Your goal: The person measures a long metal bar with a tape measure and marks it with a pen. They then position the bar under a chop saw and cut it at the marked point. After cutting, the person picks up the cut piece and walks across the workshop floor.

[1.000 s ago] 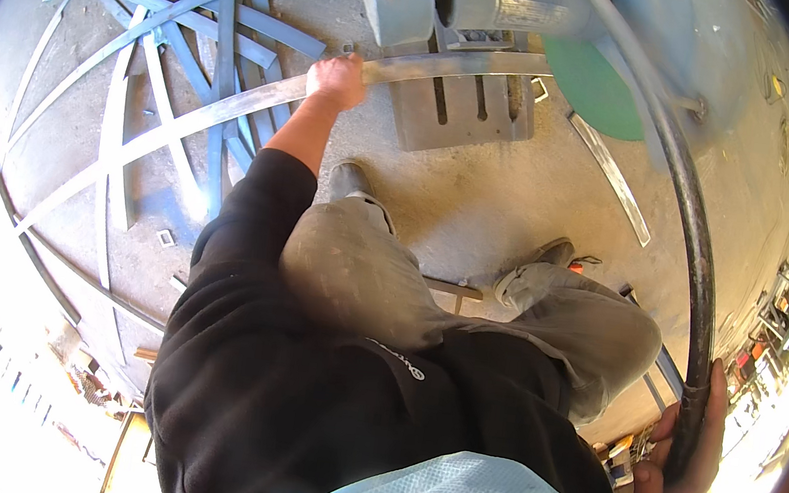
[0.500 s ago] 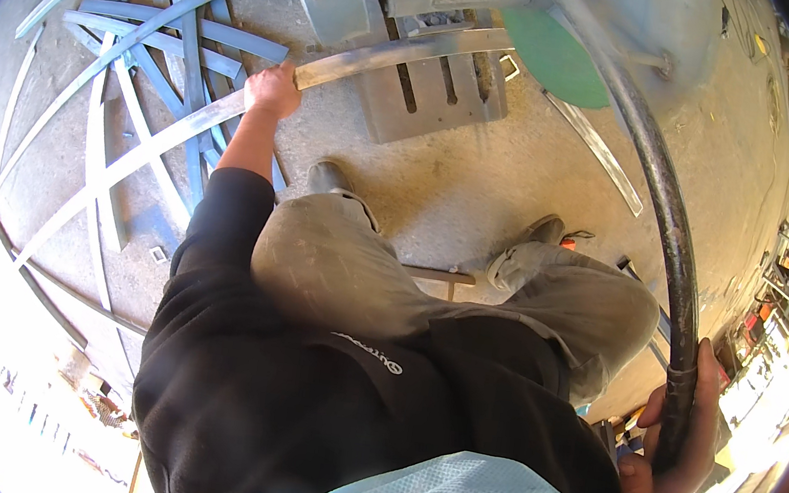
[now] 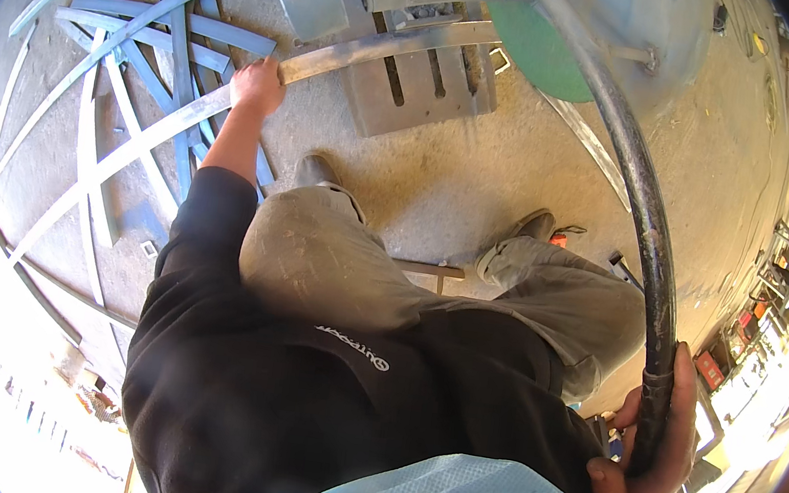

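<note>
My left hand (image 3: pixel 258 86) is closed around a long metal bar (image 3: pixel 157 134). The bar runs from the lower left up to a cut-off saw, its far end lying over the slotted metal base (image 3: pixel 422 102) beside a green cutting disc (image 3: pixel 541 53). At the lower right my right hand (image 3: pixel 650 475) wraps round the end of a long, dark, curved lever (image 3: pixel 650 209), which reaches up to the saw's grey body (image 3: pixel 639 20). Part of that hand's grip is hidden behind the lever. Where the bar meets the disc is hard to make out.
A criss-crossed pile of blue-grey metal strips (image 3: pixel 185 24) covers the floor at the upper left. A loose metal strip (image 3: pixel 588 152) lies right of the disc. My bent legs (image 3: pixel 324 258) are below the saw. Assorted tools and parts (image 3: pixel 761 311) line the right edge.
The whole view has shifted slightly to the left. My right hand and the lever's end sit a little further left; the left hand keeps its hold on the bar.
</note>
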`<action>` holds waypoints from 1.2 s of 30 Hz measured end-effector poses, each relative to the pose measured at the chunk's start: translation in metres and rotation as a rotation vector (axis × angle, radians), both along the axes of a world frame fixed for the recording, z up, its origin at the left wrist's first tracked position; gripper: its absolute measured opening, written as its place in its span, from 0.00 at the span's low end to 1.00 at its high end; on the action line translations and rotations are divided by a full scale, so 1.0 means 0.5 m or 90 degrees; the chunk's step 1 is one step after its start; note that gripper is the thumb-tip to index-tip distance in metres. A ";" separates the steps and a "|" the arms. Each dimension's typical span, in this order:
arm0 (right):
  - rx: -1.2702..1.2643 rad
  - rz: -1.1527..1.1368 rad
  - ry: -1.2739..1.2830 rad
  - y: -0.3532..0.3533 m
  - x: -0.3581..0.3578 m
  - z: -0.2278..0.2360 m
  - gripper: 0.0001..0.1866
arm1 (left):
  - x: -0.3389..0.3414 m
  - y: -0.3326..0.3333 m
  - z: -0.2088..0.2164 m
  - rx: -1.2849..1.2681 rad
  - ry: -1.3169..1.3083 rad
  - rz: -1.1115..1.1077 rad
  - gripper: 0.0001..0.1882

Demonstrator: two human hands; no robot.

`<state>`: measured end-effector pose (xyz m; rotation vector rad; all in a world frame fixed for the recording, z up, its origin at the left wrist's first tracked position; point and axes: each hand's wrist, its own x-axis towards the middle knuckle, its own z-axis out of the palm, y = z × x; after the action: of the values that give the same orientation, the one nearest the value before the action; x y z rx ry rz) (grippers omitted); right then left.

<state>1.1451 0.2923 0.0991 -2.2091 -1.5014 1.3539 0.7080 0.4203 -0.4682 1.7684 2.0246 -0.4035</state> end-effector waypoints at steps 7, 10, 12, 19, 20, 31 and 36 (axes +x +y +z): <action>0.123 0.236 0.015 -0.016 0.040 -0.071 0.54 | 0.100 0.038 -0.019 0.040 -0.018 -0.062 0.17; 0.133 0.260 -0.039 -0.030 0.039 -0.080 0.51 | 0.108 0.051 0.004 -0.014 -0.036 -0.030 0.17; 0.119 0.235 -0.056 -0.036 0.035 -0.080 0.50 | 0.105 0.045 0.019 -0.036 -0.044 -0.027 0.18; 0.096 0.185 -0.097 -0.030 0.018 -0.067 0.49 | 0.109 0.038 0.017 -0.056 -0.005 -0.065 0.19; 0.098 0.178 -0.088 -0.028 0.018 -0.062 0.48 | 0.107 0.043 0.014 -0.054 -0.006 -0.062 0.19; 0.072 0.219 -0.078 -0.011 0.035 -0.046 0.47 | 0.100 0.049 0.028 -0.069 -0.012 -0.040 0.19; 0.060 0.230 -0.051 -0.003 0.042 -0.039 0.47 | 0.097 0.047 0.034 -0.063 -0.008 -0.011 0.21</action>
<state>1.1660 0.2907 0.0796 -2.0250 -2.0259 1.2620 0.7565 0.4440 -0.4510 1.7258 1.9477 -0.4875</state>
